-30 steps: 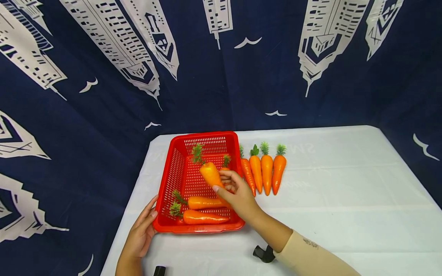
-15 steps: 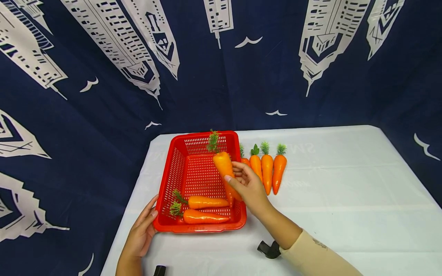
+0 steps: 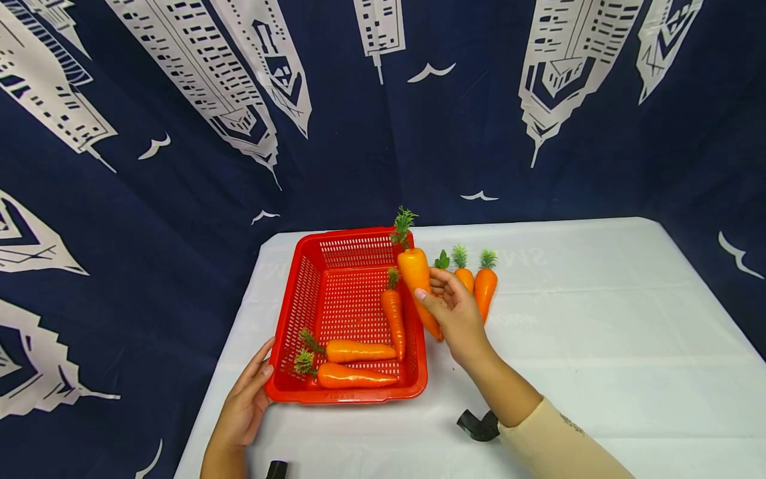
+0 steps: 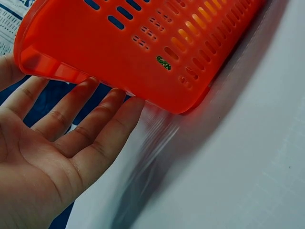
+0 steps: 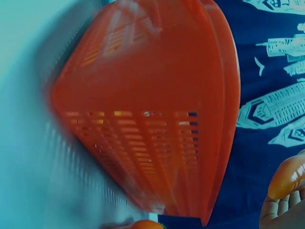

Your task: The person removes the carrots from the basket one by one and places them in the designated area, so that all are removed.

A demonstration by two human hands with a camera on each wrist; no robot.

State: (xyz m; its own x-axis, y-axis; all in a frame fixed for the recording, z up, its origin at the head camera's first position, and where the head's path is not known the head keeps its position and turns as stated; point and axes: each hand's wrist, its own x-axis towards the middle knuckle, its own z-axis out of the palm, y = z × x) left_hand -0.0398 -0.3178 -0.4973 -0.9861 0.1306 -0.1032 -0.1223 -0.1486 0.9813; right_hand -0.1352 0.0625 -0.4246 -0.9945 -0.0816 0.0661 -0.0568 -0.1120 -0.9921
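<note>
An orange toy carrot [image 3: 414,267] with a feathery green top is pinched between the thumb and fingers of my right hand [image 3: 459,314]. It hangs tilted over the right rim of a red perforated plastic basket [image 3: 350,397]. My left hand [image 3: 242,402] touches the basket's front left corner. In the left wrist view its fingers [image 4: 97,143] stretch out against the outside of the rim. Inside the basket lie three carrots: two crosswise near the front [image 3: 359,350] [image 3: 356,376] and one lengthwise along the right wall [image 3: 392,319].
More carrots [image 3: 485,286] lie right of the basket, partly hidden behind my right hand. A white cloth [image 3: 598,332] covers the table, with a dark blue printed curtain [image 3: 383,159] behind. Black pieces show by my right wrist [image 3: 479,424] and at the front edge [image 3: 276,470].
My right hand has carried the carrot rightward, from above the basket's interior to over its right rim. The lengthwise carrot inside is uncovered now. My left hand and the basket have hardly moved.
</note>
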